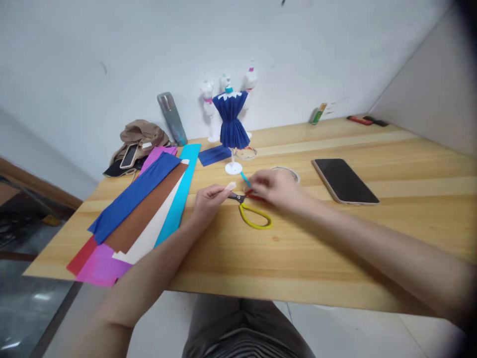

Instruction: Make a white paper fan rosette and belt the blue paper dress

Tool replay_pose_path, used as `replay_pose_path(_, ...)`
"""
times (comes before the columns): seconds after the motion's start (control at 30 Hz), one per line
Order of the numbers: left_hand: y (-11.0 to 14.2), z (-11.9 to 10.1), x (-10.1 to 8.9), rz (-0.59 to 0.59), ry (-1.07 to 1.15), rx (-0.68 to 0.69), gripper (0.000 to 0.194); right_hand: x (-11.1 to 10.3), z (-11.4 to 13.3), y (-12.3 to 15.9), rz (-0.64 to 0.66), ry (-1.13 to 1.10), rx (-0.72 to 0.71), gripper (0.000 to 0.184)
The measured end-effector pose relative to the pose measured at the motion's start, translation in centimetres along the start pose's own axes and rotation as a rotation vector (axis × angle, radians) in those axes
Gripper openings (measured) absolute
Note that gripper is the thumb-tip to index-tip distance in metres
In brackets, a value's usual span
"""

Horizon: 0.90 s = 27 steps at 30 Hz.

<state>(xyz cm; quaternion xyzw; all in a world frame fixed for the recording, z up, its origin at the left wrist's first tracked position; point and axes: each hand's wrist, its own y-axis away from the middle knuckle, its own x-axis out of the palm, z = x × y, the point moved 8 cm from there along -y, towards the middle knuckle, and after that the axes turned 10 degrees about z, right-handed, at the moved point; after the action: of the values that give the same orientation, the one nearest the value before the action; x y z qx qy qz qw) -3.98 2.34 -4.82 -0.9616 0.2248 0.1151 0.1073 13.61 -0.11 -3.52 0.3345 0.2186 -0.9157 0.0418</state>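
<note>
My left hand (210,198) rests on the wooden table (335,238) with its fingers pinched on a small pale piece, perhaps tape, at its fingertips. My right hand (274,188) is blurred by motion, fingers curled over a thin light-blue strip (245,178) and something red. Yellow-handled scissors (253,215) lie on the table between and just below both hands. A roll of clear tape (288,171) sits partly hidden behind my right hand. A small mannequin in a pleated blue paper dress (231,122) stands just beyond.
Long sheets of coloured paper (149,209) fan out at the left. A dark phone (345,180) lies at the right. At the back stand white mannequins (208,99), a grey bottle (172,118), a brown bag (141,136) and a blue paper piece (214,155).
</note>
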Motion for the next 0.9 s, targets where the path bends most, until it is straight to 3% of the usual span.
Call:
replay_pose_path(0.1, -0.1, 0.1, 0.0, 0.016, -0.005, 0.001, 0.031, 2.0, 0.0, -0.3, 0.127, 0.189, 0.045, 0.016)
replay_pose_path(0.23, -0.2, 0.3, 0.2, 0.046, -0.048, 0.059, 0.027, 2.6, 0.4, 0.7, 0.134, 0.427, 0.05, 0.015)
replay_pose_path(0.33, 0.0, -0.4, -0.1, -0.002, -0.197, 0.172, 0.023, 2.2, 0.7, 1.4, 0.106, 0.3, -0.026, 0.014)
replay_pose_path(0.43, 0.5, -1.6, -0.2, -0.043, -0.375, 0.297, 0.019, 1.3, 1.2, 1.9, -0.01, 0.049, -0.095, 0.012)
replay_pose_path(0.53, 1.0, -2.7, 0.2, -0.038, -0.488, 0.42, 0.019, 1.5, 1.4, 2.0, -0.03, -0.128, -0.066, 0.023)
replay_pose_path(0.73, 2.0, -3.9, 1.7, -0.017, -0.709, 0.672, 0.017, 2.5, 1.7, 2.5, 0.034, -0.174, -0.039, 0.015)
replay_pose_path(0.9, 2.4, -3.8, 2.6, 0.03, -0.805, 0.755, 0.018, 2.6, 1.6, 2.7, 0.05, -0.251, -0.024, 0.015)
